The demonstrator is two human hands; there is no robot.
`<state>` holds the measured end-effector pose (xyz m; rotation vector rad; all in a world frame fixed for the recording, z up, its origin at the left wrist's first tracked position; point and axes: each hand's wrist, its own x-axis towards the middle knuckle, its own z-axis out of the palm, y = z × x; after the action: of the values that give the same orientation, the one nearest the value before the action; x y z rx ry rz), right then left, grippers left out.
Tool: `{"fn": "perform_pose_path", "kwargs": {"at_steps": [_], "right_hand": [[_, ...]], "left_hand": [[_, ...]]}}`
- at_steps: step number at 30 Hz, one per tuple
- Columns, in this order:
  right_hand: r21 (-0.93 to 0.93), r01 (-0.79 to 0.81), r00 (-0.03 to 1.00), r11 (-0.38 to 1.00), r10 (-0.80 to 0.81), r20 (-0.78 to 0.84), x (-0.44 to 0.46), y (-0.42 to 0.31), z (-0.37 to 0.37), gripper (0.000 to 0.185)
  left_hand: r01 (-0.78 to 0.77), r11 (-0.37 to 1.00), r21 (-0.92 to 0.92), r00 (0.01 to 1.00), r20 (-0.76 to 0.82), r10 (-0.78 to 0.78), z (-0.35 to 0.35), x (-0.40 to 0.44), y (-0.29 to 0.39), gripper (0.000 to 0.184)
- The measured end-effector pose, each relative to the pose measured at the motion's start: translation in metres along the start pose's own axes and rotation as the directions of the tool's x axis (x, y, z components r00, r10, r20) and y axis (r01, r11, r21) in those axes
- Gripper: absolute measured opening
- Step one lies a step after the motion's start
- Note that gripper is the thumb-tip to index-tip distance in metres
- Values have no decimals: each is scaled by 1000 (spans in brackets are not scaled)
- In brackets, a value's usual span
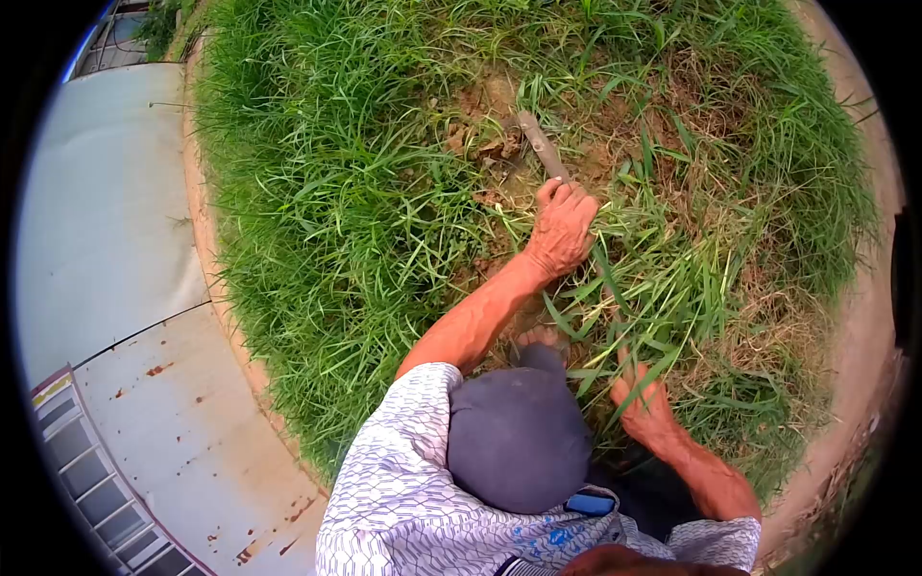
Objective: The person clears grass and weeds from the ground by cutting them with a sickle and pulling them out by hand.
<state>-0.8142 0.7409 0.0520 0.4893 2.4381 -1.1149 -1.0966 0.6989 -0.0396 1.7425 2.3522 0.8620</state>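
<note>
My left hand (565, 226) is closed around the upper part of a hoe's wooden handle (544, 149), close to its head. The hoe's head is down at a patch of loosened brown soil (490, 144), and its blade is mostly hidden by clods and grass. Lower down, on the right, my right hand (648, 408) wraps the rear of the same handle, partly covered by grass blades. Long cut-looking grass (672, 288) lies across the handle between my hands. A bent knee in dark grey cloth (519, 437) and a bare foot (540, 338) show below my left forearm.
Thick green grass (317, 192) grows on the left and far side. Dry, flattened grass (778, 326) lies to the right. Pale metal sheets with rust spots (192, 432) border the left, beside a barred frame (91, 461). A bare dirt strip (860, 298) curves along the right.
</note>
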Motion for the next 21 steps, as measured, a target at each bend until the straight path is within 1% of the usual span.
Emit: {"fn": "perform_pose_path", "kwargs": {"at_steps": [2, 3, 4, 5, 6, 7, 8, 11, 12, 13, 17, 19, 20, 21], "right_hand": [[230, -71, 997, 971, 73, -2, -8, -6, 2, 43], [235, -78, 997, 969, 76, 17, -12, -12, -8, 43], [328, -266, 960, 906, 216, 181, -14, -16, -18, 46], [382, -453, 878, 806, 329, 347, -16, -17, -24, 49], [398, -479, 875, 782, 392, 283, -30, -6, -11, 38], [396, -489, 870, 777, 400, 289, -40, 2, -5, 38], [341, -318, 946, 885, 274, 171, -50, 10, -1, 34], [207, -152, 988, 966, 143, 58, -65, 10, -9, 29], [246, -322, 945, 914, 294, 143, -69, 8, -12, 30], [267, -482, 872, 834, 428, 237, -73, 6, -14, 30], [239, -470, 874, 850, 411, 259, -100, 19, -20, 35], [250, -507, 852, 825, 438, 286, -104, 17, -19, 36], [252, -503, 855, 827, 432, 288, -104, 17, -21, 36], [326, -507, 857, 798, 425, 291, -101, 19, -23, 35]], "left_hand": [[17, 1000, -5, 999, 30, -17, 1, -5, 4, 35], [26, 1000, -3, 999, 47, -25, 0, -8, 7, 35], [57, 998, 0, 993, 101, -57, 2, -13, 11, 35], [60, 998, -5, 993, 102, -59, 4, -16, 16, 35], [41, 999, -27, 998, 47, -39, 6, -21, 21, 35], [22, 999, -49, 1000, -6, -22, 7, -25, 26, 34], [13, 999, -48, 1000, -1, -13, 8, -29, 30, 35], [26, 995, -92, 999, -31, -29, 19, -43, 46, 32], [-21, 1000, -9, 999, -29, 20, 21, -48, 49, 24], [-9, 1000, -12, 1000, -26, 9, 25, -56, 54, 24], [-43, 999, -32, 999, -12, 43, 29, -79, 76, 17], [-70, 997, -36, 995, -71, 68, 31, -81, 77, 18], [-36, 995, -93, 999, -4, 36, 26, -78, 79, 19], [-34, 996, -82, 999, -4, 34, 27, -76, 77, 19]]}}
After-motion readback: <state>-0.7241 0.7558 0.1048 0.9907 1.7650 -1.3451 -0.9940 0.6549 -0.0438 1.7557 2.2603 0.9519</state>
